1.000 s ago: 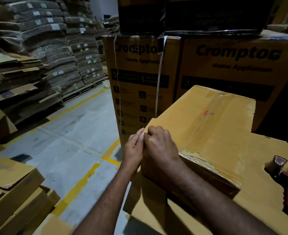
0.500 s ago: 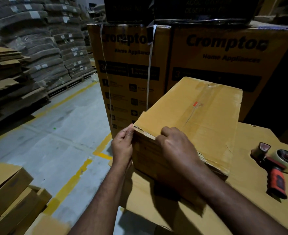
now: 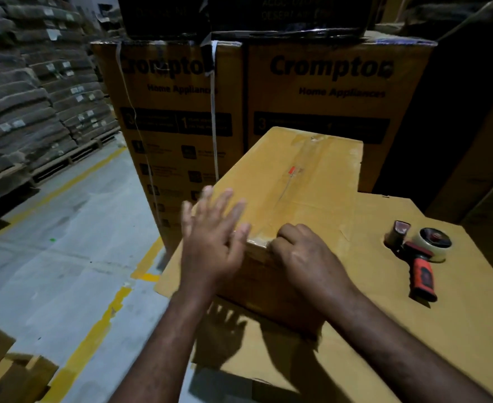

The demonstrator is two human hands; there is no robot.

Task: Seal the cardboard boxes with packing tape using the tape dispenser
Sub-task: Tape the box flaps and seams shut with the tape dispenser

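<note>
A: Box (image 3: 291,181) location?
B: Sits centre, on a wide flat carton (image 3: 471,286), top seam already taped.
A: Handling?
B: Looks stiff, smooth under tape, probably light; best gripped at bare side walls or corners.
A: Hands?
B: Right hand (image 3: 306,257) curled on the near top edge, gripping; left hand (image 3: 210,242) open, fingers spread, blurred, at the near-left corner.
A: Tape dispenser (image 3: 416,254)?
B: Lies right, untouched, on the same carton.
</note>
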